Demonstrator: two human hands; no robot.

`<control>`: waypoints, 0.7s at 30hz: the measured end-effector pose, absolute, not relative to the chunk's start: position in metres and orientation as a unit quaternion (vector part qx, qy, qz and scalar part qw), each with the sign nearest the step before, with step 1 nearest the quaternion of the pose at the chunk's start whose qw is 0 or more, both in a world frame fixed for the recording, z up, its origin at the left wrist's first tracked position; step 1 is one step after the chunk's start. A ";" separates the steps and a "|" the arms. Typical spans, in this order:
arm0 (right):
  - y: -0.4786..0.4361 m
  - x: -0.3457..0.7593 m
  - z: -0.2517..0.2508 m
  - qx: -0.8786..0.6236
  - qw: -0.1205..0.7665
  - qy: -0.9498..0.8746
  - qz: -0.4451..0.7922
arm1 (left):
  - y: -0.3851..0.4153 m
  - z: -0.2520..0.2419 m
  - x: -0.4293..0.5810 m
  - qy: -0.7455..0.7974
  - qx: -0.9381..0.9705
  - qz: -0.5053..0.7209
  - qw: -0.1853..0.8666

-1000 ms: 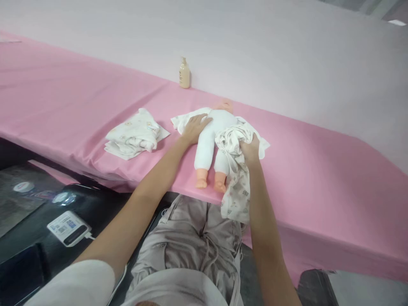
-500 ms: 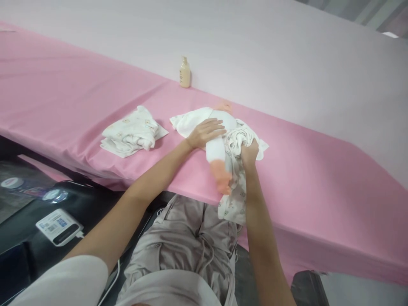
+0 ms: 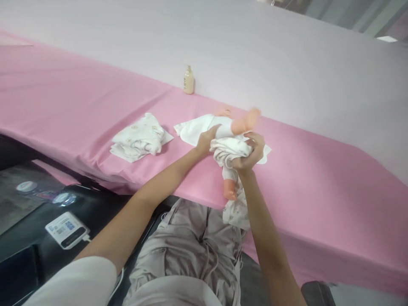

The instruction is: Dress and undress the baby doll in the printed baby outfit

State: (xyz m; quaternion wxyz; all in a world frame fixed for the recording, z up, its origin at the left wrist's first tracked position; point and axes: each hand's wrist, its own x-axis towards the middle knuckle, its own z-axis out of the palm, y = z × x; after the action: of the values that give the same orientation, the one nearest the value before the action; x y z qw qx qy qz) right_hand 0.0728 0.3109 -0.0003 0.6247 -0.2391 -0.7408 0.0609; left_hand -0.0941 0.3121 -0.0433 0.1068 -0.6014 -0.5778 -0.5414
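Note:
A doll with a white cloth body and orange-pink limb ends lies near the front edge of the pink table. My left hand is closed around it at the base of a raised limb, its fingers partly hidden. In my right hand is a bunched white printed baby garment, gathered into a ring. Below the bunch hangs the doll's other limb, and part of the garment drapes over the table edge. White cloth shows under the doll.
Left of the doll lies a folded white printed cloth. A pump bottle stands behind, by the pale surface. On a black seat at lower left are a white device with a cable and a dark flat object.
My left hand has slid from the doll's top to the limb's base, and one limb now points up and right. My right hand has lifted and turned the bunched garment leftward.

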 end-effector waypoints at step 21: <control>0.313 0.135 0.145 -0.322 0.310 -0.894 0.044 | 0.309 -0.042 -0.089 -0.544 -0.692 -0.431 0.200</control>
State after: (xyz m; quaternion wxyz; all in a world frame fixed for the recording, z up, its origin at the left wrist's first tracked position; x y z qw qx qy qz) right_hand 0.1347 0.3134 0.1453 0.3099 -0.3219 -0.8935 0.0439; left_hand -0.0888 0.3093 -0.0416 0.2005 -0.6920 -0.5437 -0.4305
